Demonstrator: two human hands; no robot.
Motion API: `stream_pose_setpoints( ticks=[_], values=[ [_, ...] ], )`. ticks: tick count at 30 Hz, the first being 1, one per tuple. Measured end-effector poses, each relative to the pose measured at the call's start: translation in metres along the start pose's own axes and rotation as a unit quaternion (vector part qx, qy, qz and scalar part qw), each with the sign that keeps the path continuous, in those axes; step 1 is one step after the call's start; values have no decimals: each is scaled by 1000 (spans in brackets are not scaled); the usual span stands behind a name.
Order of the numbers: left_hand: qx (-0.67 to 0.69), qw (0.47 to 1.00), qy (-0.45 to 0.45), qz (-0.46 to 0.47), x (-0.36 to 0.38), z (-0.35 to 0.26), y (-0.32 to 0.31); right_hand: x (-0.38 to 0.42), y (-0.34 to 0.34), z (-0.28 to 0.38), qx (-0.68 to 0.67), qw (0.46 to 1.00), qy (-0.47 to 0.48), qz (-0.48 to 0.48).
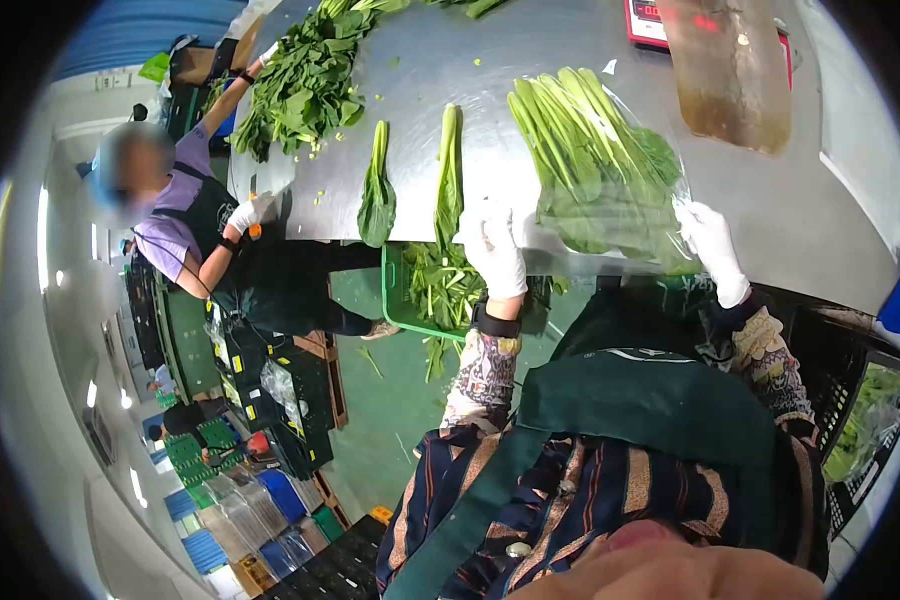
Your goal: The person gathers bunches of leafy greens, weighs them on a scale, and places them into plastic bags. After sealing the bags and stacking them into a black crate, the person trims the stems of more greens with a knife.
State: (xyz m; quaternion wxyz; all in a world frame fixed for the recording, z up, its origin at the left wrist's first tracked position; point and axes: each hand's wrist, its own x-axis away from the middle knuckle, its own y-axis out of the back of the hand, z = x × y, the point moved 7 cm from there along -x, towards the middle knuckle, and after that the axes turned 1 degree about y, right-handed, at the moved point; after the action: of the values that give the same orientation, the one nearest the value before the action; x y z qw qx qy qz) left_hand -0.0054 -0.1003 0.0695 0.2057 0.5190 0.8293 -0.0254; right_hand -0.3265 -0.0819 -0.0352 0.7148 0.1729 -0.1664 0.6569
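A bunch of leafy greens (595, 150) lies on the steel table, stalks pointing away from me and leaves inside a clear plastic bag (610, 235). My right hand (712, 250), in a white glove, is closed on the bag's right edge. On the left of the bag, my left hand (495, 250), also gloved, has its fingers stretched out at the table's near edge. Close beside it lies a single leafy stalk (449, 175). Another leafy stalk (377, 190) rests further left.
Below the table edge stands a green crate (395, 300) of leaf trimmings. A co-worker (200, 200) at the left handles a big pile of greens (310, 85). A red scale (648, 25) sits at the back right, partly behind a brownish panel (735, 80). Black crates (280, 390) stand left.
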Motion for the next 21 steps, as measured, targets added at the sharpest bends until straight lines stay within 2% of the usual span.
stream_pose_setpoints(
  ticks=[1,2,3,4,5,6,7,8,10,11,12,13,14,15,16,17,18,20,21],
  values=[
    [59,997,-40,1,-1,-6,0,3,-4,4,0,1000,0,0],
    [59,997,-40,1,-2,-1,1,10,-2,14,71,995,39,-53],
    [21,998,65,10,1,24,3,17,1,24,143,981,76,-105],
    [-16,985,169,17,8,53,7,19,0,16,145,981,74,-104],
    [-51,967,251,1,16,83,14,20,-3,13,147,972,149,-103],
    [-51,966,252,5,17,74,11,22,-6,17,148,958,222,-105],
    [-63,985,160,-20,13,42,12,22,-3,17,186,962,159,-120],
    [-73,994,70,-47,13,20,15,21,-1,12,186,963,152,-124],
    [-91,992,82,-44,15,25,20,33,-11,43,306,879,346,-118],
    [-97,989,102,-41,15,27,22,33,-12,40,353,891,274,-86],
    [-99,988,118,-35,8,30,21,36,-12,59,355,888,278,-92],
    [-31,999,12,-22,-1,5,20,45,-6,80,333,876,318,-144],
    [-44,998,-3,-41,-11,-33,20,60,-1,98,311,864,347,-189],
    [-50,994,-85,-38,-22,-56,25,76,-2,127,331,836,384,-211],
    [6,992,-106,-65,-29,-71,30,88,-4,161,348,802,426,-233],
    [-24,984,-140,-110,-38,-88,37,99,-1,184,288,816,440,-239],
    [-54,984,-103,-135,-49,-111,37,103,-1,201,288,814,444,-240],
    [-211,977,12,-33,-81,-110,31,105,-10,219,374,821,391,-180],
    [-64,997,39,12,-95,-103,18,112,-8,226,375,820,393,-180]
  ],
)
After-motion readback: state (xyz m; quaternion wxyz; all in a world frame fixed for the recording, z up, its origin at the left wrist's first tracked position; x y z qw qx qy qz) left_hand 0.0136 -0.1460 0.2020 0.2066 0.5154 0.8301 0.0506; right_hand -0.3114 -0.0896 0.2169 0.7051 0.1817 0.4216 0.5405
